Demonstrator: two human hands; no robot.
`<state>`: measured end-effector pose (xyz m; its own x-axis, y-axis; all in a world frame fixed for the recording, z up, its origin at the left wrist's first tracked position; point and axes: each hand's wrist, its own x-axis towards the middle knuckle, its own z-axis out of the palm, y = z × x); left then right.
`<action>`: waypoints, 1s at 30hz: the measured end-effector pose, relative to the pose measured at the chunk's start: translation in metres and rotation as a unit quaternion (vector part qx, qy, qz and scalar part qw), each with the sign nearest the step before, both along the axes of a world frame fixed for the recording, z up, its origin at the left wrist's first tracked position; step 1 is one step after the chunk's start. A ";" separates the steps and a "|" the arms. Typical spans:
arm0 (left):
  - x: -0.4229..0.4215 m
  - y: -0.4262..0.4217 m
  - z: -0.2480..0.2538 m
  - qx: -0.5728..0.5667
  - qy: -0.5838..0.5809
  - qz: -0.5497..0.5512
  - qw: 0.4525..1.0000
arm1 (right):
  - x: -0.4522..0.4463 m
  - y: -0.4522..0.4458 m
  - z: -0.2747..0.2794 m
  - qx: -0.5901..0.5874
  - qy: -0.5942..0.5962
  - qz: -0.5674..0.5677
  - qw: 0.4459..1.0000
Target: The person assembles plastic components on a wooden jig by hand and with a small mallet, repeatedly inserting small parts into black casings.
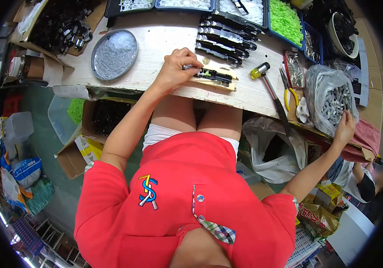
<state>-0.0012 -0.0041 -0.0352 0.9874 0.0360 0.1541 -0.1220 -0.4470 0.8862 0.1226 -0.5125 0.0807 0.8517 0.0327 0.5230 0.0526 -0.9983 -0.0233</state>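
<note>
The left hand is pinching a black assembly, seated in a wooden jig near the edge of the surface; uneven pressure is risking a tip. Rightward, a plastic bag is holding grey parts; the right hand is touching it, grip unclear; tugging is risking spillage.

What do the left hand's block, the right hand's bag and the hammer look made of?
Block: probably bare wood, pale tan and matt. Bag: thin plastic, going by its see-through, crinkled sheen. Hammer: shiny, metal-looking shaft; black grip, plastic or rubber unclear.
</note>
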 end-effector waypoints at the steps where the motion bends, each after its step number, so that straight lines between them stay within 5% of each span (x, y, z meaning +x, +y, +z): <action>1: 0.002 0.000 -0.001 0.013 0.003 -0.002 1.000 | 0.001 -0.003 -0.003 -0.015 0.018 -0.022 0.999; 8: 0.001 -0.005 0.007 0.165 -0.052 0.030 0.984 | 0.011 -0.003 -0.025 -0.104 0.126 -0.089 0.983; 13: 0.008 0.013 0.017 0.119 -0.053 0.039 0.991 | 0.018 -0.002 -0.021 -0.085 0.171 -0.107 0.976; 17: 0.051 0.083 0.033 0.226 -0.086 0.183 0.953 | 0.021 0.013 -0.008 -0.053 0.208 -0.136 0.967; 20: 0.113 0.164 0.033 0.298 0.004 0.313 0.902 | 0.028 0.018 -0.004 -0.050 0.235 -0.184 0.953; 30: 0.154 0.200 0.018 0.413 0.073 0.186 0.888 | 0.034 -0.002 -0.010 0.065 0.203 -0.093 0.973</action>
<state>0.1528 0.1956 -0.0175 0.9424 0.2989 0.1504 0.2606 -0.9376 0.2302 0.1562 -0.5147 0.0710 0.9738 -0.1849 0.1326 -0.1678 -0.9772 -0.1304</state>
